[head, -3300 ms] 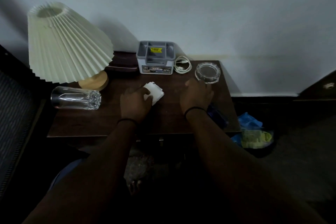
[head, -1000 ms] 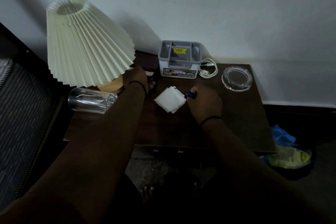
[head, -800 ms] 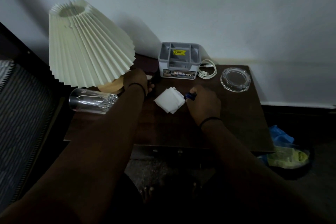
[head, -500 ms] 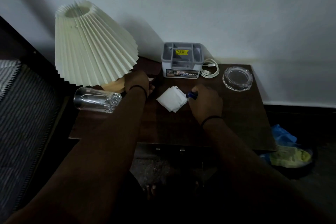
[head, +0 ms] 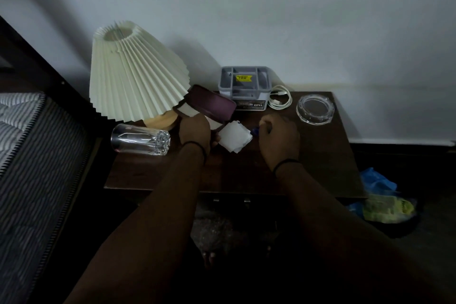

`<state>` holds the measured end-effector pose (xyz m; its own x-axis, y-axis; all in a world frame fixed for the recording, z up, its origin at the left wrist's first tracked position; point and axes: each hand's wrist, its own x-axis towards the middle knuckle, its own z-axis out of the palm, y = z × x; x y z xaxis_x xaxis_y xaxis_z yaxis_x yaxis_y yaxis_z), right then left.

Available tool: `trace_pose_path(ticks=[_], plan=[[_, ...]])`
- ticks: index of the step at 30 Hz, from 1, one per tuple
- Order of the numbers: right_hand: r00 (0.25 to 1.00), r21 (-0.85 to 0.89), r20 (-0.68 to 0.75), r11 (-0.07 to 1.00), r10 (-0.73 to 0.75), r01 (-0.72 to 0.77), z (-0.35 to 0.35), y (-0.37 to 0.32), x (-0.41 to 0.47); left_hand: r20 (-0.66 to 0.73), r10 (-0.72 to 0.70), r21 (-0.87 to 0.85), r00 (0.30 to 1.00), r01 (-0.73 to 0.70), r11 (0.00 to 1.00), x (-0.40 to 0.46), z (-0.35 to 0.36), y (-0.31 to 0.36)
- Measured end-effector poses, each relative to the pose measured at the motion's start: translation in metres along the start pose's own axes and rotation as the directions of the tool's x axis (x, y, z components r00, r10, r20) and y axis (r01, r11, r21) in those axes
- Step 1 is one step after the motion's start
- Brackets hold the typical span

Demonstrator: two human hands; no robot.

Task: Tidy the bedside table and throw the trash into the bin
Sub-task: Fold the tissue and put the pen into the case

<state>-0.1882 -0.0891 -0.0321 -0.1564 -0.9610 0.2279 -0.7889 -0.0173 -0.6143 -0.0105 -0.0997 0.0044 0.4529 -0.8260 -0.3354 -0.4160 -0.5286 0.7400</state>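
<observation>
Left hand (head: pixel 195 131) grips the near end of a maroon book (head: pixel 211 103) and holds it tilted up off the table (head: pixel 320 155), so that the cover leans toward the lamp (head: pixel 135 74). Its fingers are curled around the book's edge. Right hand (head: pixel 278 137) lies on the table with its fingers curled, and pinches a small blue thing (head: pixel 255 131), which is too small to tell what it is.

Between the two hands a white tissue (head: pixel 234 137) lies flat on the table, touching the blue thing at its right corner. Left of the tissue a glass (head: pixel 140 139) lies on its side, just beside the lamp's wooden base. Behind the tissue a grey organiser (head: pixel 244 89) stands at the wall, and a coiled white cable (head: pixel 280 101) lies just right of it. Further right of the tissue sits a glass ashtray (head: pixel 315 110). On the floor to the right of the table stands a dark bin (head: pixel 385 207) with blue and yellow wrappers in it.
</observation>
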Motion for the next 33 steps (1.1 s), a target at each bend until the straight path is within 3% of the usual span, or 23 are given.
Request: trace_pose_path(ticks=[2, 5, 7, 9, 12, 15, 22, 25, 28, 31, 33], plan=[[0.998, 0.097, -0.058, 0.995, 0.022, -0.016, -0.004, -0.003, -0.001, 0.008, 0.107, 0.087, 0.994, -0.107, 0.990, -0.008, 0.004, -0.013], [0.996, 0.155, -0.068, 0.987, 0.054, -0.043, -0.012, -0.005, -0.004, -0.041, 0.218, -0.172, 0.975, -0.222, 0.960, -0.016, 0.012, -0.029], [0.996, 0.122, -0.028, 0.989, 0.085, -0.081, -0.019, 0.000, -0.006, -0.010, -0.041, -0.389, 0.999, 0.034, 0.921, -0.027, 0.006, -0.026], [0.989, 0.027, 0.038, 0.989, 0.142, -0.143, -0.025, 0.010, -0.008, 0.138, -0.155, -0.522, 0.978, 0.205, 0.828, -0.040, 0.000, -0.027], [0.971, -0.125, 0.141, 0.977, 0.191, -0.174, -0.029, 0.017, -0.013, 0.220, -0.124, -0.659, 0.968, 0.241, 0.712, -0.053, -0.008, -0.029], [0.969, -0.256, 0.191, 0.961, 0.154, -0.102, -0.027, 0.015, -0.015, 0.280, -0.050, -0.680, 0.959, 0.235, 0.695, -0.051, -0.008, -0.035], [0.979, -0.358, 0.129, 0.928, 0.155, -0.100, -0.018, 0.014, -0.010, 0.347, -0.009, -0.740, 0.938, 0.280, 0.611, -0.039, 0.001, -0.040], [0.973, -0.219, 0.084, 0.956, 0.217, -0.194, -0.023, 0.013, -0.006, 0.345, -0.016, -0.745, 0.939, 0.284, 0.604, -0.033, 0.004, -0.040], [0.935, 0.038, 0.058, 0.935, 0.351, -0.353, -0.031, 0.013, -0.003, 0.347, -0.018, -0.750, 0.938, 0.289, 0.595, -0.031, 0.004, -0.040], [0.857, 0.407, 0.062, 0.771, 0.512, -0.490, -0.036, 0.010, -0.002, 0.346, -0.008, -0.770, 0.938, 0.289, 0.569, -0.032, 0.005, -0.038], [0.839, 0.579, 0.092, 0.657, 0.536, -0.483, -0.040, 0.004, -0.003, 0.336, -0.003, -0.778, 0.942, 0.279, 0.563, -0.035, 0.007, -0.036]])
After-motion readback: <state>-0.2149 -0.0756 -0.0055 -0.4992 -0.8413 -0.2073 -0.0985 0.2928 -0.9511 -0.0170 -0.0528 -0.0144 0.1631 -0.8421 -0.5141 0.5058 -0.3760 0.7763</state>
